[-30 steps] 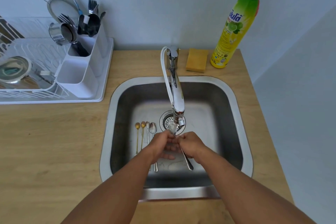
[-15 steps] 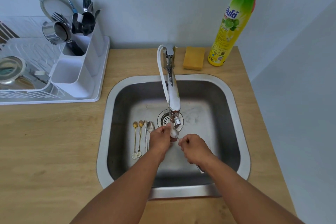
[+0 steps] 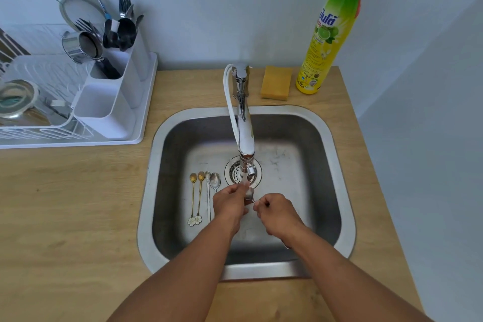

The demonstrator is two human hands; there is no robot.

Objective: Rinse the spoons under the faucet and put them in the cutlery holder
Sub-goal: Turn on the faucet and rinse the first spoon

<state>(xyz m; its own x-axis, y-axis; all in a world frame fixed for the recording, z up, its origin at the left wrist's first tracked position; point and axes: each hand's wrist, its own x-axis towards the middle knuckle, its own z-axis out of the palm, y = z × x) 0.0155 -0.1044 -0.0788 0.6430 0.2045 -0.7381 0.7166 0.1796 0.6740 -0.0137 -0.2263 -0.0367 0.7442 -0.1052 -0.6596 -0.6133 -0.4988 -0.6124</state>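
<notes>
Both hands pinch one spoon under the faucet: right hand closed on the handle, left hand rubbing the bowl.

Four more spoons lie on the sink floor at left; the holder stands well apart on the rack. A wet, thin handle could slip and drop toward the drain, or drip across the counter on the carry.

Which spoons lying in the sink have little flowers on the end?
The two gold spoons, farthest left in the row on the sink floor. Each handle ends in a white flower. The two silver spoons beside them are plain.
</notes>
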